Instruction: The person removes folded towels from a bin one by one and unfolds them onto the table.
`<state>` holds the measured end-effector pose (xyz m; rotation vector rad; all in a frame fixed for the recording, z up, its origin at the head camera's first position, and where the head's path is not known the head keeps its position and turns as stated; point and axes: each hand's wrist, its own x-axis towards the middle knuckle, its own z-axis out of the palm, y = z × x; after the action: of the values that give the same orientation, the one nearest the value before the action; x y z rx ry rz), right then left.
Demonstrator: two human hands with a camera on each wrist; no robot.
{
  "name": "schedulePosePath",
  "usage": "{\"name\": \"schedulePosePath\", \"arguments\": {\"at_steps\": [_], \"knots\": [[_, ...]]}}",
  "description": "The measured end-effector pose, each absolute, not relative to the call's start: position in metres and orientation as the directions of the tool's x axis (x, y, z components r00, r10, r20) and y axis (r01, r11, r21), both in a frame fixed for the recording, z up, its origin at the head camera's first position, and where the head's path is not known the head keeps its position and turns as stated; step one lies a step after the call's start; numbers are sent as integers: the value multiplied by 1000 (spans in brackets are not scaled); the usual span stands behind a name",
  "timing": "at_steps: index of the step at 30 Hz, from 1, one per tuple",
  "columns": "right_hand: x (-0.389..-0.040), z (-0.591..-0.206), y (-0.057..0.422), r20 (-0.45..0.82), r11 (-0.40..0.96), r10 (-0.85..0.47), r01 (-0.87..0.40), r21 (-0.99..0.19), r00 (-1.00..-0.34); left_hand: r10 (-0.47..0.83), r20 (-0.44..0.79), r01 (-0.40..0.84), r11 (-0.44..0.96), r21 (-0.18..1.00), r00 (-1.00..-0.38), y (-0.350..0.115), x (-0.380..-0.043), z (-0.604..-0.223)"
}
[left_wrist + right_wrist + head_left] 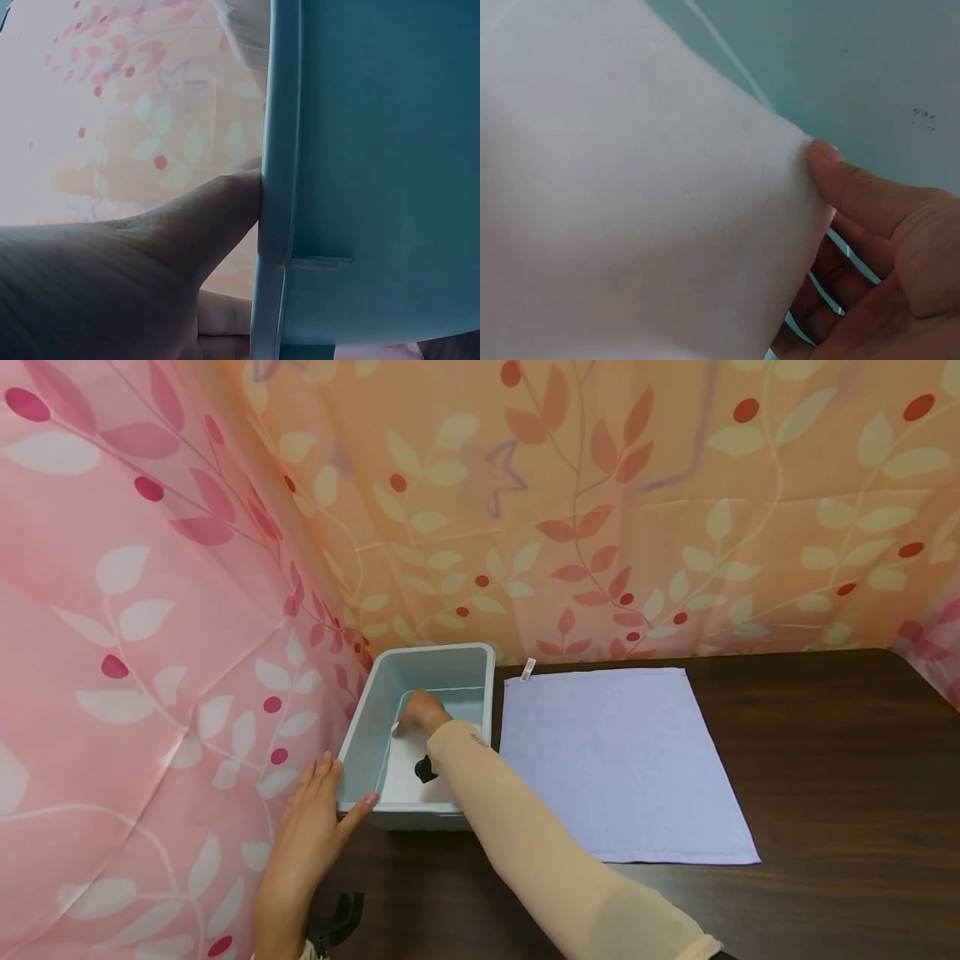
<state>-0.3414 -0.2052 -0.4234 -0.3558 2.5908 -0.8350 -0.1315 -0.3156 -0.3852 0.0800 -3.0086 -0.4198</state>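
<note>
A light grey-blue plastic bin stands at the left of the dark table. Inside it is a white cloth with a soft, slightly fuzzy surface. My right hand reaches down into the bin and pinches one corner of this cloth between thumb and fingers, the fingers passing behind it. At the bin's near left corner my left hand rests with extended fingers along the left rim and its thumb on the front rim. The left wrist view shows that thumb touching the rim.
A lavender towel lies spread flat on the table right of the bin, a small white tag at its far left corner. Brown tabletop extends further right. Patterned curtains hang behind and along the left side.
</note>
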Motion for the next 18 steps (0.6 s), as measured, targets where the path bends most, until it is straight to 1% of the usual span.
{"name": "schedulePosePath", "arguments": {"at_steps": [8,13,16,18], "knots": [[-342,-415,-202,-271,814,-378,-178,-553,-885,-63,85,-37,958,283,-994,-314,-132,-385],[-342,-405,-204,-256,792,-380,-170,-586,-889,-48,113,-14,959,284,-992,-313,-132,-386],[-343,-398,-204,-253,770,-409,-183,-611,-877,-45,116,-10,957,288,-992,-314,-132,-386],[-344,-394,-203,-255,763,-442,-211,-611,-860,-53,96,-23,956,293,-994,-315,-131,-385]]}}
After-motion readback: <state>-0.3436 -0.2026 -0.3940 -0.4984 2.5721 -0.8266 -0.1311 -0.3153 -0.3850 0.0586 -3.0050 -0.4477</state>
